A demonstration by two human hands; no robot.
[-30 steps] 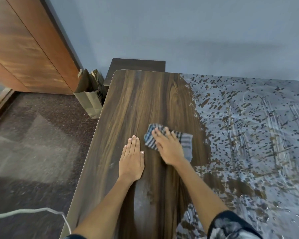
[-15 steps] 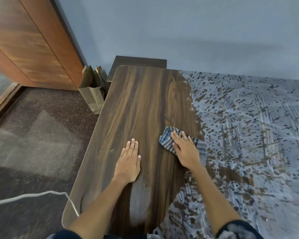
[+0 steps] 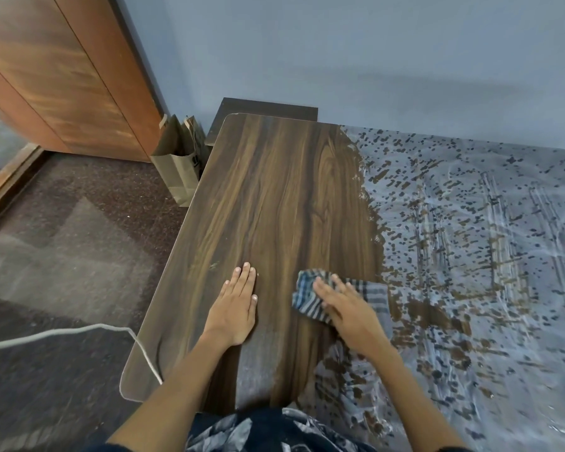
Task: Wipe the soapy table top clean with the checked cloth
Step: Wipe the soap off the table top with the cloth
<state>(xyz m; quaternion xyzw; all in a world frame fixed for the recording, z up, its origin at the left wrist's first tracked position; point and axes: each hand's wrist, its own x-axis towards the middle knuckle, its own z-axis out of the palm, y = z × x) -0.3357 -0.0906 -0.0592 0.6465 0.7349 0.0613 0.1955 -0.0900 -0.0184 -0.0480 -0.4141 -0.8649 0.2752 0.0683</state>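
The right hand [image 3: 346, 308], flat on the cloth [image 3: 307, 296], has slid back from the suds [image 3: 470, 256]; left hand [image 3: 235, 305] stays spread on the table [image 3: 274, 190]. Most foam remains.

A plain indoor room is showing: a wood-grain counter [image 3: 274, 207] standing against a blue wall [image 3: 372, 53], wooden door [image 3: 62, 76] at upper left, dark carpet [image 3: 62, 256] below it.

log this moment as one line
right hand flat on checked cloth | left hand braces table top | right side soapy
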